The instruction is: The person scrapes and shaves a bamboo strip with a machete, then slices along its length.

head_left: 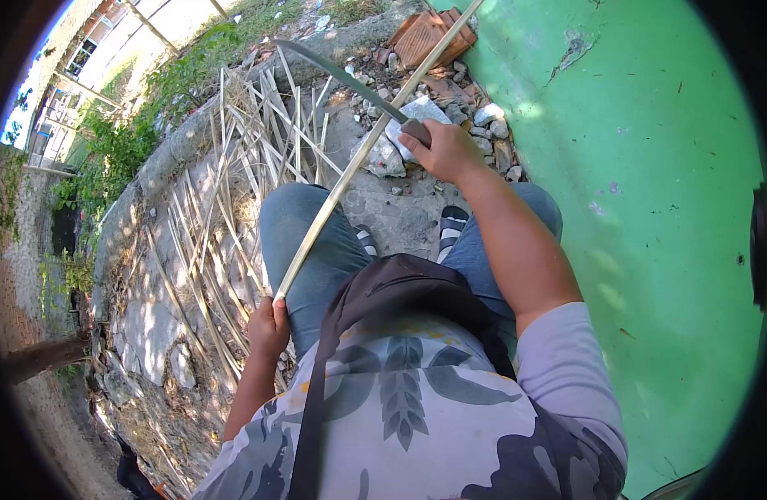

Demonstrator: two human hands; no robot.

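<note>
Left hand (269,325) grips a long, pale wooden strip (342,183) slanting over the blue-jeaned left leg (288,221); right hand (440,152) holds a curved metal knife (342,77), best stroked shallowly toward the far side.

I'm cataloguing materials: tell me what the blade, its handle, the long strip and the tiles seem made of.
Blade: metal, likely steel; dull dark grey, thin.
Handle: perhaps wood; brownish, matt, mostly covered.
Strip: probably bamboo or wood; pale straw colour, smooth-looking.
Tiles: apparently fired clay; matt orange-brown, ridged.
</note>
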